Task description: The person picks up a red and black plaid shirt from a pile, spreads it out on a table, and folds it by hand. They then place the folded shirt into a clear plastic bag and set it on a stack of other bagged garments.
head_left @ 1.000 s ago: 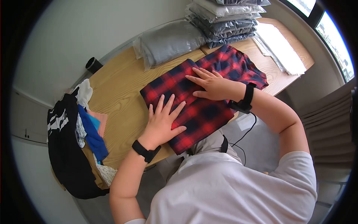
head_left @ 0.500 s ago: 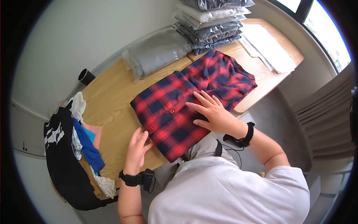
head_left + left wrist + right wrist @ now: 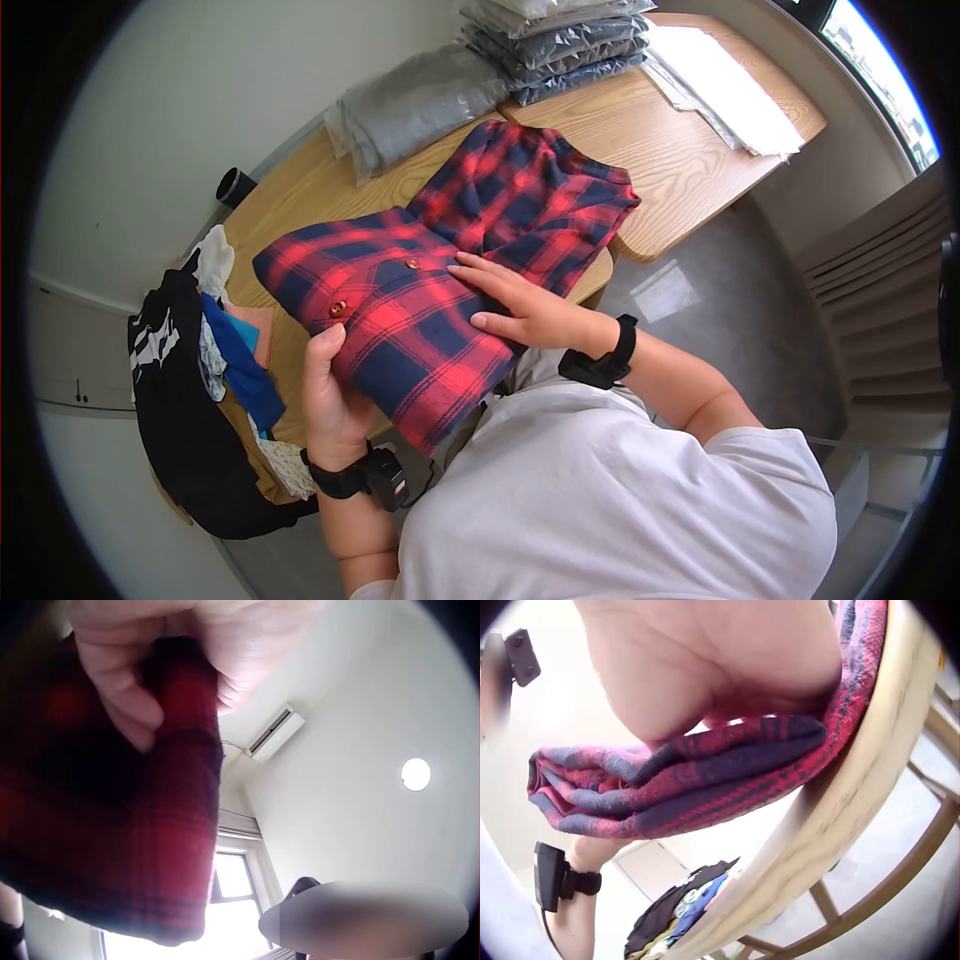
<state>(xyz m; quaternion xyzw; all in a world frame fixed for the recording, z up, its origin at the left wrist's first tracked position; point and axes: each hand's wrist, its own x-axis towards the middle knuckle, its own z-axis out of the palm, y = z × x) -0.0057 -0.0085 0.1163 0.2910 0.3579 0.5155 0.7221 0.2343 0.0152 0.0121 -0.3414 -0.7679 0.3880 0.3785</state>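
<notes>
While left grip (image 3: pixel 336 394) pinches, shirt (image 3: pixel 425 300) partly inside

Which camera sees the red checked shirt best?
The head view: it shows most of the shirt, even two buttons. The left wrist view shows only a gripped part; the right wrist view shows folded layers edge-on.

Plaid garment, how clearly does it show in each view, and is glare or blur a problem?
Head view: the plaid garment is fairly sharp, its buttons distinct, though the lens leaves dark curved borders; left wrist: it looks dark and soft against a window blown out white; right wrist: the background is overexposed, yet the garment's weave shows.
</notes>
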